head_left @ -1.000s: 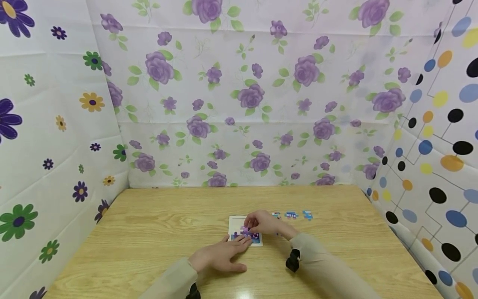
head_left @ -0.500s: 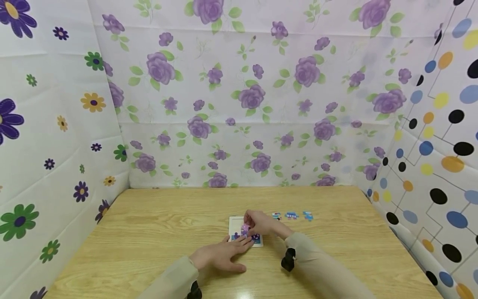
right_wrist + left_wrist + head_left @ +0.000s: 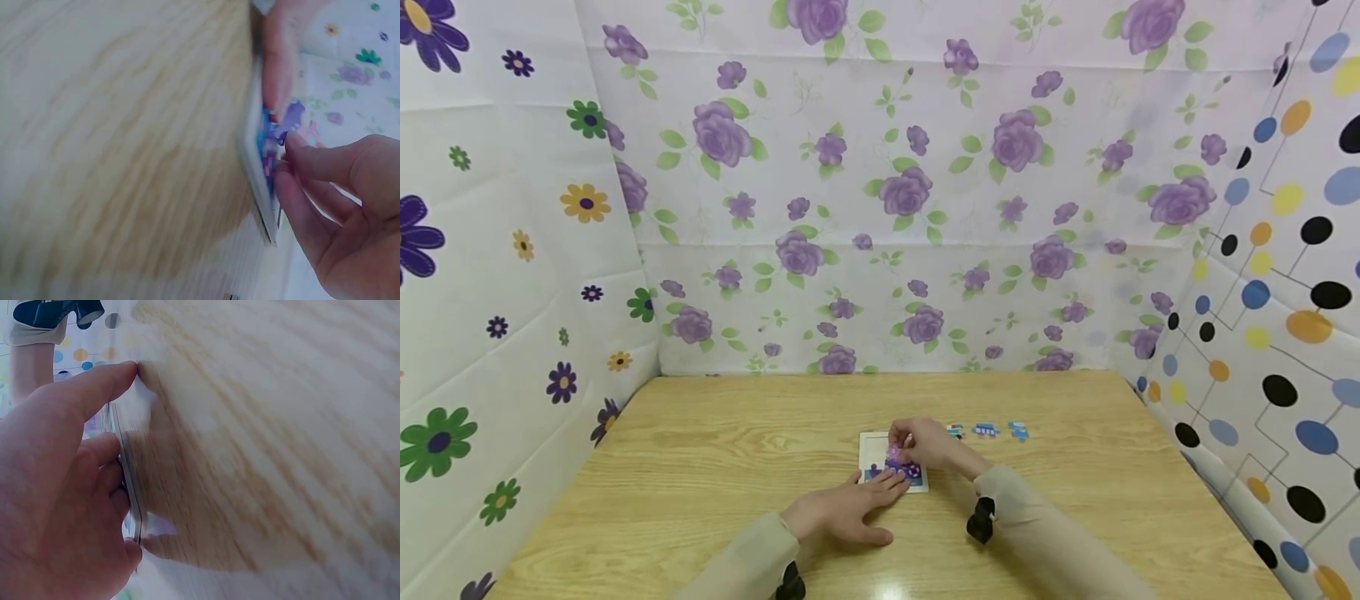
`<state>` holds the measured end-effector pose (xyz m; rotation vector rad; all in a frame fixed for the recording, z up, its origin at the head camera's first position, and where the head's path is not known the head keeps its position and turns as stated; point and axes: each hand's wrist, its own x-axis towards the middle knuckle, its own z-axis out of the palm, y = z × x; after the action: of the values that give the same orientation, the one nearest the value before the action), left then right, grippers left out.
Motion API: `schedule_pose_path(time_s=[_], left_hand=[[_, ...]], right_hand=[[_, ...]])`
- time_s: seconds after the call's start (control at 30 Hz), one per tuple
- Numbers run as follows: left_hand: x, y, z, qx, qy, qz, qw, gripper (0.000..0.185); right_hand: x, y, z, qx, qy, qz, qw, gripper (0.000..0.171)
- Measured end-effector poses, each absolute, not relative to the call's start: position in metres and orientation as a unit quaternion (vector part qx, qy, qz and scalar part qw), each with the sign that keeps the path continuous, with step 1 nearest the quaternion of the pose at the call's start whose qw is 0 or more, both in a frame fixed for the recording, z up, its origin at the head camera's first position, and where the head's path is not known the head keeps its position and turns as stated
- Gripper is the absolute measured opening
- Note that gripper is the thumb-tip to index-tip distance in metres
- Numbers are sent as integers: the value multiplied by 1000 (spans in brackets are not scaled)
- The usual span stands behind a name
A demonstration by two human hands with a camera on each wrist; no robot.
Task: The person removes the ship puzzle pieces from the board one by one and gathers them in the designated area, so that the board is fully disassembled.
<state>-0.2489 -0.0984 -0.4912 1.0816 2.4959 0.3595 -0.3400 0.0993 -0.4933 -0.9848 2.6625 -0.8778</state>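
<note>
Floral-print sheets wall in a pale wooden table [image 3: 700, 467], where a small white puzzle board [image 3: 872, 448] lies near the middle with three loose blue pieces [image 3: 986, 431] just off to its right. The left hand [image 3: 842, 510] rests flat with straight fingers on the board's near edge, steadying it. The right hand [image 3: 925, 444] hovers over the board with curled fingers pinching a purple puzzle piece [image 3: 290, 119] — held right at the board's filled lower part.
</note>
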Motion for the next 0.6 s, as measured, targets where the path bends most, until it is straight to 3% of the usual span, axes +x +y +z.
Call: schedule_pose_path(time_s=[0.2, 0.6], left_hand=[[-248, -98, -490, 384, 894, 123, 196, 77], [-248, -98, -492, 384, 894, 122, 197, 77]], right_hand=[[-345, 109, -493, -301, 861, -384, 144, 5], [-347, 145, -494, -272, 861, -412, 126, 15]])
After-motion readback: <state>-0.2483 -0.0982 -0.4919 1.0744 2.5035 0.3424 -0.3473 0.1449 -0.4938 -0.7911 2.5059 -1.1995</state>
